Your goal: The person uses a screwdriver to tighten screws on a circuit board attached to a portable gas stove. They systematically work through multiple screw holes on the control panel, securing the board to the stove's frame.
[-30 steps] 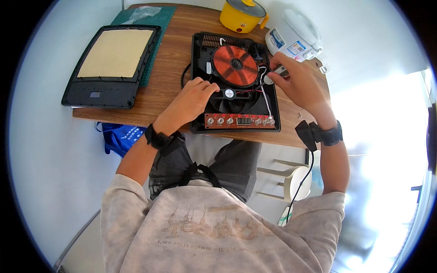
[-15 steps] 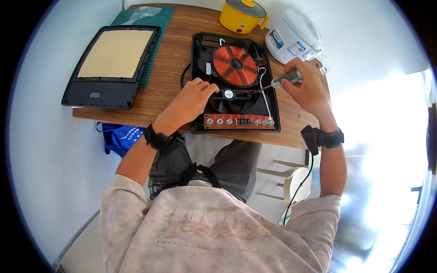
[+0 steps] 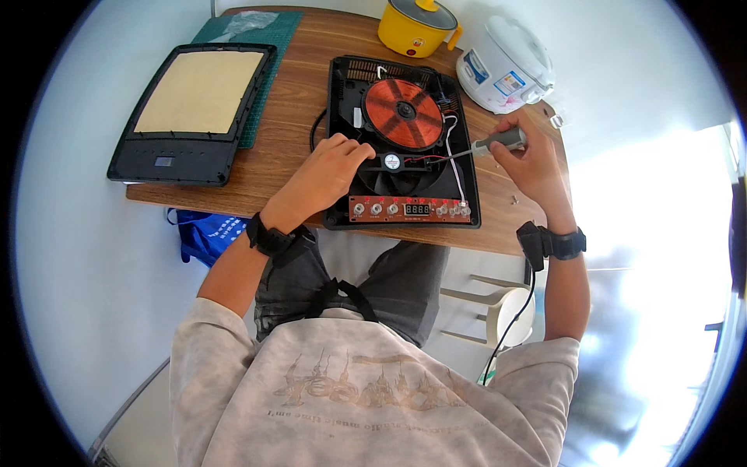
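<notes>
An opened induction cooker (image 3: 472,187) lies in front of me, its copper coil (image 3: 381,117) and red-brown control board (image 3: 362,219) exposed. Below the coil, a black cooling fan (image 3: 398,184) has a round white label at its centre. My left hand (image 3: 331,171) is closed at the left side of the fan; its fingertips hide what they grip, if anything. In my right hand (image 3: 533,156) is a screwdriver (image 3: 507,140) with a grey handle. Its thin shaft slants left across a white cable, with its tip near the red and black fan wires (image 3: 424,158).
The cooker's black top cover (image 3: 128,159) lies at the left, partly on a green cutting mat (image 3: 261,101). A yellow pot (image 3: 412,35) and a white rice cooker (image 3: 498,86) stand at the back. Small screws (image 3: 515,200) lie right of the cooker on the wooden table (image 3: 296,47).
My right hand and the screwdriver have shifted slightly right and down, with the shaft still reaching toward the fan wires. My left hand stays in place.
</notes>
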Action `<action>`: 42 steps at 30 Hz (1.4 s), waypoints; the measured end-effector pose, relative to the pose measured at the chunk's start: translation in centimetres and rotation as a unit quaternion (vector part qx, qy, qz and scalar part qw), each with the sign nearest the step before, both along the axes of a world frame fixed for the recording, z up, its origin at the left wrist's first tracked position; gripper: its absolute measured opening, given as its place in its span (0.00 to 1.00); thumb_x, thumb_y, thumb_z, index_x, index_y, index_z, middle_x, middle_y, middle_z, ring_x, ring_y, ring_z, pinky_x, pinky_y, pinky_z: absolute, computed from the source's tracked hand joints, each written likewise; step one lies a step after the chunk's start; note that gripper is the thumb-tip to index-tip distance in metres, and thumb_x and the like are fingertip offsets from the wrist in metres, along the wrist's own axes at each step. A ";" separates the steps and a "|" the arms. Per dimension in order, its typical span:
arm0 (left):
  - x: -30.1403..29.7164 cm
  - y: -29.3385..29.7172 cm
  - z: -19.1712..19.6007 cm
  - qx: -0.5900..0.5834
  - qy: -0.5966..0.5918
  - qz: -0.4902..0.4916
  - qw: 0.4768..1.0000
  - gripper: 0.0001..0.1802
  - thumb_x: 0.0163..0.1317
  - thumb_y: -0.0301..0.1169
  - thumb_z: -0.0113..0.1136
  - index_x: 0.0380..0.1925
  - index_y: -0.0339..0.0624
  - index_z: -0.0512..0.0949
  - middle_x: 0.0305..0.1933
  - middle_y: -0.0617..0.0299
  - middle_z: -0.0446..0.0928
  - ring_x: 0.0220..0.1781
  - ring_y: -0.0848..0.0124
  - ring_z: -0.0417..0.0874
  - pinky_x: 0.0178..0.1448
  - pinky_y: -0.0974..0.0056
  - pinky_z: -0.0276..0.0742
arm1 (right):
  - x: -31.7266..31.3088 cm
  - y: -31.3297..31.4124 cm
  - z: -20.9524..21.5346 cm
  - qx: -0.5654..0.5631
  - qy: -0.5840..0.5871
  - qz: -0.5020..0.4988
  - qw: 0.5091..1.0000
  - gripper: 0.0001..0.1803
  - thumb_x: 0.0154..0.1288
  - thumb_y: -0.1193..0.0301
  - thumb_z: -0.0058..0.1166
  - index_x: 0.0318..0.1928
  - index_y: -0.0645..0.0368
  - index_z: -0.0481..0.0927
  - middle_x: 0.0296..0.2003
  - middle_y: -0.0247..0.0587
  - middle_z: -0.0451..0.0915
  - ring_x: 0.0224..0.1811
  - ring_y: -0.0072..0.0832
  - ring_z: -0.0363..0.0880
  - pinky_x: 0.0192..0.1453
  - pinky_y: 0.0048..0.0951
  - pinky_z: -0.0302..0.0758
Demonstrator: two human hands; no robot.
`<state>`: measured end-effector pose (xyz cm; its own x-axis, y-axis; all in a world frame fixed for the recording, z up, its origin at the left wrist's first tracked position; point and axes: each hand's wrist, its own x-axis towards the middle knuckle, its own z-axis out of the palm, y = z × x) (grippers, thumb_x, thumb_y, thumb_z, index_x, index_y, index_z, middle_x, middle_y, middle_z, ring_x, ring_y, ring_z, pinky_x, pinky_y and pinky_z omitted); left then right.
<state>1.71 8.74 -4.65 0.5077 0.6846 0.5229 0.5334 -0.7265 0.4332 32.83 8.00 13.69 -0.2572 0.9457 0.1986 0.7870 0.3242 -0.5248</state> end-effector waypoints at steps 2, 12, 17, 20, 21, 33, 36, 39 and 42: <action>0.0 0.0 0.0 0.001 0.001 0.000 1.000 0.21 0.58 0.15 0.58 0.52 0.43 0.77 0.49 0.56 0.80 0.55 0.55 0.77 0.63 0.54 0.72 | -0.1 -0.1 0.0 0.000 0.003 0.004 1.000 0.14 0.64 0.75 0.64 0.47 0.60 0.75 0.39 0.43 0.88 0.40 0.31 0.89 0.47 0.32 0.84; 0.0 -0.1 0.4 -0.004 0.003 -0.003 1.000 0.21 0.59 0.15 0.57 0.52 0.43 0.76 0.49 0.56 0.80 0.55 0.56 0.77 0.63 0.54 0.72 | -0.3 -0.5 0.3 0.004 0.010 0.013 1.000 0.14 0.64 0.77 0.64 0.47 0.61 0.75 0.40 0.42 0.88 0.42 0.30 0.89 0.47 0.31 0.85; 0.0 -0.1 0.2 0.001 0.001 -0.002 1.000 0.20 0.60 0.15 0.57 0.52 0.43 0.76 0.49 0.56 0.80 0.55 0.56 0.77 0.63 0.54 0.72 | 0.1 -0.4 -0.1 0.012 0.014 0.009 1.000 0.14 0.64 0.77 0.64 0.48 0.61 0.75 0.39 0.43 0.87 0.42 0.30 0.89 0.47 0.32 0.85; 0.0 -0.1 0.2 -0.002 0.005 0.000 1.000 0.20 0.60 0.15 0.57 0.52 0.43 0.76 0.49 0.56 0.80 0.55 0.56 0.77 0.63 0.54 0.72 | 0.2 -0.4 -0.1 0.002 0.017 0.002 1.000 0.14 0.64 0.77 0.64 0.47 0.61 0.75 0.38 0.43 0.87 0.41 0.31 0.89 0.46 0.32 0.85; 0.0 -0.1 0.3 0.000 0.006 -0.001 1.000 0.20 0.60 0.15 0.57 0.52 0.43 0.76 0.49 0.56 0.80 0.55 0.56 0.77 0.63 0.54 0.72 | 0.1 -0.4 -0.1 -0.001 0.016 0.000 1.000 0.14 0.64 0.77 0.64 0.47 0.61 0.75 0.38 0.43 0.87 0.41 0.31 0.89 0.46 0.32 0.85; -0.1 0.1 0.0 0.007 0.006 0.000 1.000 0.20 0.61 0.16 0.57 0.53 0.42 0.77 0.49 0.56 0.80 0.55 0.56 0.77 0.63 0.54 0.72 | 0.6 0.5 0.5 -0.010 -0.025 0.023 0.999 0.12 0.64 0.78 0.63 0.46 0.60 0.75 0.37 0.40 0.85 0.38 0.30 0.87 0.44 0.30 0.83; 0.0 0.1 0.0 0.010 0.008 0.001 1.000 0.19 0.61 0.16 0.56 0.53 0.42 0.77 0.49 0.56 0.80 0.55 0.56 0.77 0.63 0.54 0.72 | 0.7 0.7 1.0 0.031 -0.030 0.089 0.995 0.12 0.64 0.78 0.62 0.46 0.60 0.75 0.40 0.41 0.81 0.39 0.30 0.85 0.42 0.29 0.81; 0.0 0.1 0.0 0.009 0.009 0.001 1.000 0.19 0.61 0.16 0.56 0.53 0.42 0.77 0.49 0.56 0.80 0.55 0.56 0.77 0.63 0.54 0.72 | 0.3 1.2 1.2 0.025 -0.077 0.074 0.994 0.12 0.65 0.78 0.60 0.47 0.60 0.75 0.43 0.43 0.80 0.40 0.35 0.85 0.42 0.32 0.81; 0.0 0.0 0.1 0.008 0.012 0.005 1.000 0.20 0.61 0.16 0.56 0.53 0.42 0.77 0.49 0.56 0.80 0.55 0.56 0.77 0.64 0.54 0.72 | -0.9 1.1 1.3 0.063 -0.108 0.081 0.989 0.13 0.69 0.71 0.62 0.50 0.60 0.74 0.42 0.48 0.82 0.38 0.40 0.85 0.42 0.36 0.81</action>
<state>1.71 8.70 -4.55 0.5141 0.6806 0.5220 0.5503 -0.7285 0.4080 31.92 9.10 14.99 -0.4519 0.8605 0.2353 0.8094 0.5064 -0.2973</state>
